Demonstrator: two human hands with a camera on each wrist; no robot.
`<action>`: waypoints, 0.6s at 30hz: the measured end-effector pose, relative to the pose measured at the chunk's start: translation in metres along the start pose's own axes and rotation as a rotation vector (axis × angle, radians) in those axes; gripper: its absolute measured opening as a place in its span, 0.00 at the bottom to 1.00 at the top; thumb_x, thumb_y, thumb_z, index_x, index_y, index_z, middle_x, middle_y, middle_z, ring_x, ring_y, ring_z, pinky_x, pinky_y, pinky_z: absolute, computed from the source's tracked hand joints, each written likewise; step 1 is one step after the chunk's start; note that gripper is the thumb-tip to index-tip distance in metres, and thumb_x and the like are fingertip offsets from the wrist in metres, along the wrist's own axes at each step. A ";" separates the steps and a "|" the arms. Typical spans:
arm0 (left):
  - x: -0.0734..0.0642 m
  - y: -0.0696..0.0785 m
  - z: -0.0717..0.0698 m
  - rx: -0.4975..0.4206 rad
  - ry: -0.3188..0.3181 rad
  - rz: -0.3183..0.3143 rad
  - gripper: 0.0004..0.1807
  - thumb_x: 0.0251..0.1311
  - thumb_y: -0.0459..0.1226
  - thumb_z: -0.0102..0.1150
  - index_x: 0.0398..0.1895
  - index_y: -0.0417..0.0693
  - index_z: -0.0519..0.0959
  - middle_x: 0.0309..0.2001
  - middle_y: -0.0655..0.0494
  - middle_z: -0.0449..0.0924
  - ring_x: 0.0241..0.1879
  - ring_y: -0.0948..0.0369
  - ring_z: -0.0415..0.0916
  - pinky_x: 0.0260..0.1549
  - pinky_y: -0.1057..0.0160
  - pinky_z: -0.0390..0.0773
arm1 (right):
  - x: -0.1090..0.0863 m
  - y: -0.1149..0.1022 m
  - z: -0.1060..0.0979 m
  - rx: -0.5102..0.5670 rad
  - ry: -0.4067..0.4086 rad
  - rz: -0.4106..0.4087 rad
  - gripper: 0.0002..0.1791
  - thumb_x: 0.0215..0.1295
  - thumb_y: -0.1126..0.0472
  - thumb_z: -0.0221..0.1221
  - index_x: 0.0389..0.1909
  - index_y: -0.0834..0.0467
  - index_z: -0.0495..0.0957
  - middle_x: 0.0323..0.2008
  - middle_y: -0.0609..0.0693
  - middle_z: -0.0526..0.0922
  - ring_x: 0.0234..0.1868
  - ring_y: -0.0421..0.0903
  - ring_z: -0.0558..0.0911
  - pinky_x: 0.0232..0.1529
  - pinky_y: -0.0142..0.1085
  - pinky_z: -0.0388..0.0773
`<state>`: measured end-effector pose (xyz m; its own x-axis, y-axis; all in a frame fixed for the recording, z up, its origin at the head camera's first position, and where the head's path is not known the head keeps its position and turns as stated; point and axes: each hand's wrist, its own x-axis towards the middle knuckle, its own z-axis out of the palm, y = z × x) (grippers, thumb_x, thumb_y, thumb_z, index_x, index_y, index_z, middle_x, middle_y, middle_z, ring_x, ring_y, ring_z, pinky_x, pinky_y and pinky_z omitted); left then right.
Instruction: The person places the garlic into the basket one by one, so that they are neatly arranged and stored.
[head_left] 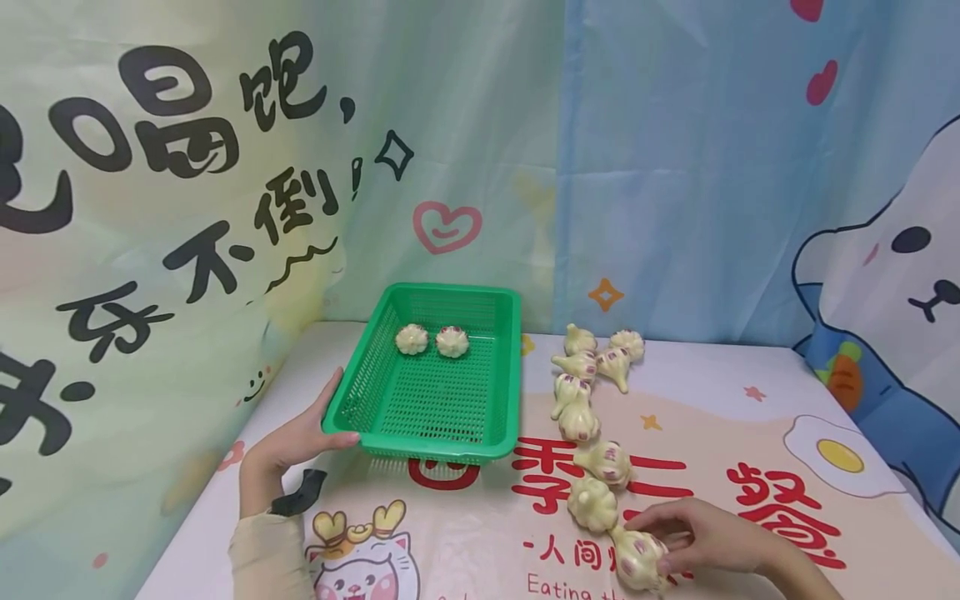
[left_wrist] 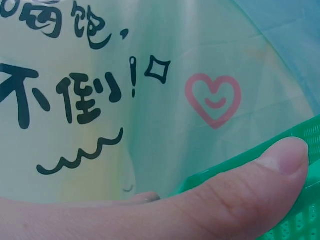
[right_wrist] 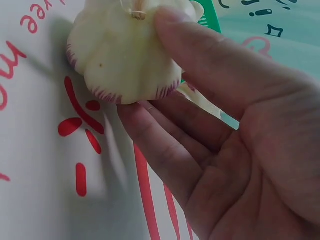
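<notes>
A green plastic basket [head_left: 442, 396] stands at centre left in the head view, with two garlic bulbs inside near its back left. My left hand [head_left: 296, 437] holds its near left corner, the thumb [left_wrist: 280, 172] over the rim. At the front right, my right hand [head_left: 712, 537] pinches a pale garlic bulb [head_left: 637, 565] between thumb and fingers. The right wrist view shows this bulb [right_wrist: 130, 62] with purple streaks. Touching it in the head view is another garlic bulb [head_left: 592, 504], the nearest of a line running back along the table.
Several more garlic bulbs [head_left: 577, 367] lie to the right of the basket, clustered toward the back. A printed cloth [head_left: 697, 408] covers the table. Behind it hangs a printed curtain [head_left: 675, 167], with another at the left side.
</notes>
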<state>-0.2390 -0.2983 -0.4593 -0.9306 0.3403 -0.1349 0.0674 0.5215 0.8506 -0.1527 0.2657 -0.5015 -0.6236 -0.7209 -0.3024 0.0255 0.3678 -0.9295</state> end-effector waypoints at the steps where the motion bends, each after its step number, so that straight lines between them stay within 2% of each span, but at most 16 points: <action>1: 0.001 0.000 0.000 0.000 -0.001 -0.004 0.62 0.54 0.47 0.66 0.75 0.62 0.24 0.74 0.40 0.39 0.66 0.44 0.51 0.64 0.36 0.53 | -0.001 0.000 0.000 -0.004 0.005 0.004 0.22 0.65 0.63 0.58 0.60 0.59 0.74 0.56 0.56 0.78 0.48 0.39 0.79 0.47 0.30 0.79; 8: 0.002 -0.001 0.001 -0.026 0.003 -0.006 0.61 0.54 0.47 0.65 0.75 0.63 0.25 0.75 0.42 0.37 0.67 0.45 0.50 0.65 0.37 0.51 | -0.003 -0.001 0.001 0.048 0.004 -0.006 0.23 0.66 0.64 0.57 0.61 0.64 0.71 0.56 0.59 0.78 0.48 0.39 0.80 0.47 0.29 0.79; 18: 0.003 -0.001 0.001 -0.046 0.001 -0.010 0.61 0.55 0.45 0.65 0.74 0.64 0.25 0.75 0.43 0.37 0.67 0.46 0.49 0.65 0.37 0.51 | -0.005 -0.004 -0.002 0.095 -0.018 -0.021 0.24 0.67 0.65 0.55 0.63 0.67 0.69 0.56 0.51 0.80 0.49 0.37 0.80 0.48 0.28 0.78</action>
<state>-0.2412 -0.2970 -0.4611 -0.9316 0.3341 -0.1433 0.0412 0.4887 0.8715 -0.1513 0.2685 -0.4961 -0.6103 -0.7387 -0.2860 0.0877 0.2958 -0.9512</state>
